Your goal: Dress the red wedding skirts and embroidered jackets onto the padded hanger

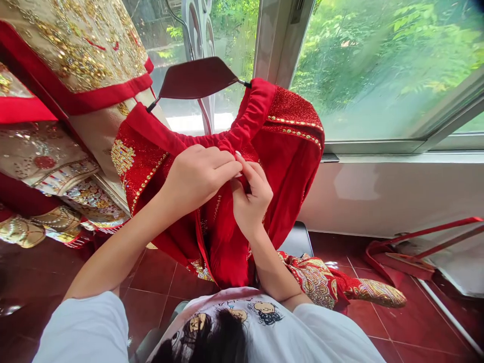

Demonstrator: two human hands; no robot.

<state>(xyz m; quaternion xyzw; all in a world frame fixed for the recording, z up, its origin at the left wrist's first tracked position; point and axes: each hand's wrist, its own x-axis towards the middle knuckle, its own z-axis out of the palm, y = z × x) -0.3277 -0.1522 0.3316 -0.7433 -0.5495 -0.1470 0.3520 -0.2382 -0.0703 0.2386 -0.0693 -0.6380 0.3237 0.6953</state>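
Note:
A red skirt (283, 176) with gold beaded trim and a gathered waistband hangs in front of me. A clip hanger with a dark red panel (196, 78) grips the waistband at both ends. My left hand (196, 174) is closed on the near middle of the waistband, knuckles up. Right beside it, my right hand (251, 194) pinches the same fabric, thumb and forefinger meeting my left fingertips. Whether something small sits between the fingers cannot be seen.
Embroidered garments with gold sequins (91, 55) hang at the left. Ahead is a window (378, 75) with a metal frame. A red and gold embroidered cloth (317, 282) lies low on the right, near a dark chair (300, 239). A red-handled dustpan (408, 262) stands by the wall.

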